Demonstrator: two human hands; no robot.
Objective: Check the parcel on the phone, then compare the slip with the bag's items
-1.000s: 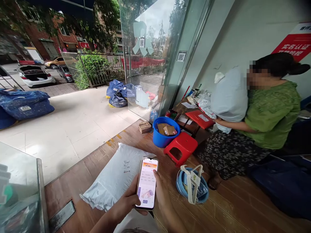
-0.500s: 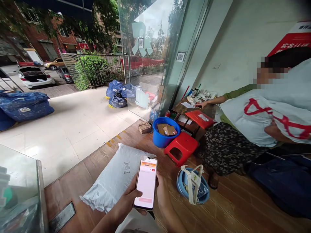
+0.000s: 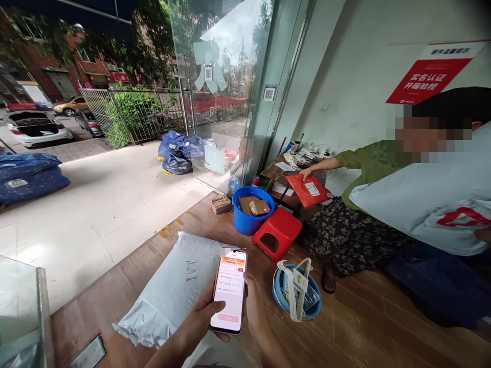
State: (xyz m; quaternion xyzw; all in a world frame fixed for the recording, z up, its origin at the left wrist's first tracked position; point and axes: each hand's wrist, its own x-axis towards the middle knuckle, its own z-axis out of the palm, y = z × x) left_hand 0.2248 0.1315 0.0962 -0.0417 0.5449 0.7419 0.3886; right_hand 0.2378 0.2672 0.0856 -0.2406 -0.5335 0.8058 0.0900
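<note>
Low over the wood floor [image 3: 345, 327], I hold my phone [image 3: 229, 290] in both hands: left hand [image 3: 201, 319] wraps it, right hand [image 3: 255, 306] curls on its edge. If my fingers slip, it could drop and crack beside the white bag [image 3: 172, 286].

Both forearms bare, no sleeves in view; hands [image 3: 230, 312] ungloved, seemingly no rings or watch.

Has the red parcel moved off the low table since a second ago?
Yes. The red parcel lay flat on the low table; now the other person's hand has tilted it up over the table's front edge.
</note>
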